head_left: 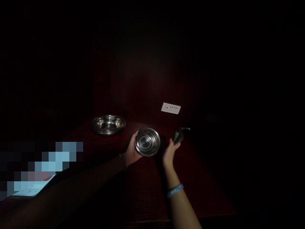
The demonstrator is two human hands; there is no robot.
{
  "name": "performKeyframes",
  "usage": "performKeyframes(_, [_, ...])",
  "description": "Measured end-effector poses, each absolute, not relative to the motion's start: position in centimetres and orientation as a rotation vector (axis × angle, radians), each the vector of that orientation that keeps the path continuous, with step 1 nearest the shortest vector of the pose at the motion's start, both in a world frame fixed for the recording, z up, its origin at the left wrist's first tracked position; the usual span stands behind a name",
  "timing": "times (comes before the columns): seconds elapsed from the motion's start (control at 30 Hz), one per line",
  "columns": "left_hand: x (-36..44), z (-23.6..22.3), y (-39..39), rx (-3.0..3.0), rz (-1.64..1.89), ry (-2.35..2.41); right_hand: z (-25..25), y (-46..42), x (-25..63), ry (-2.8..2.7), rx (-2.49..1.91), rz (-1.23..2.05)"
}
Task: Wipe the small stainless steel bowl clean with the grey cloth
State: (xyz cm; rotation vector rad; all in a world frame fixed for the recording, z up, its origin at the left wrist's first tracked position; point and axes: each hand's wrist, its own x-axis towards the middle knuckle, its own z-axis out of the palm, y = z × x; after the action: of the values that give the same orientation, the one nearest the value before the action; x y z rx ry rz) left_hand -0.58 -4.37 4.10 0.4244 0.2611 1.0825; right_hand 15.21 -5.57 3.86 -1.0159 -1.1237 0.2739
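My left hand (pixel 132 153) is closed on the rim and side of a shiny steel bowl (pixel 147 142), tilted so its inside faces me. To the right, my right hand (pixel 169 154) grips a small dark, greyish object (pixel 178 135) with a thin pale piece sticking out at its top right. Dim light and blur hide what kind of object it is. The bowl and this object are apart. Farther back on the left, a few wide, shallow steel dishes (pixel 108 125) sit nested on the dark red table (pixel 145 190).
A white socket plate (pixel 171 108) is on the dark wall behind the table. At the lower left a lit screen (pixel 30 190) shows, partly covered by blurred blocks. The table's front edge runs along the bottom. Both sides of the view are too dark to make out.
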Motion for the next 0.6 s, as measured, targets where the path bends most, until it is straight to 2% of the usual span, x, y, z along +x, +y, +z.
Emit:
performKeyframes(0.1, [-0.2, 4.6, -4.6, 0.400, 1.087, 0.278, 4.6, -7.0, 13.7, -1.628, -1.178, -0.017])
performKeyframes(0.23, [0.3, 5.1, -4.9, 0.364, 1.123, 0.286, 4.5, -7.7, 12.8, -2.187, -1.195, -0.097])
performKeyframes(0.6, [0.2, 4.7, -4.5, 0.413, 1.049, 0.273, 4.0, -7.3, 12.7, -2.213, -1.237, 0.010])
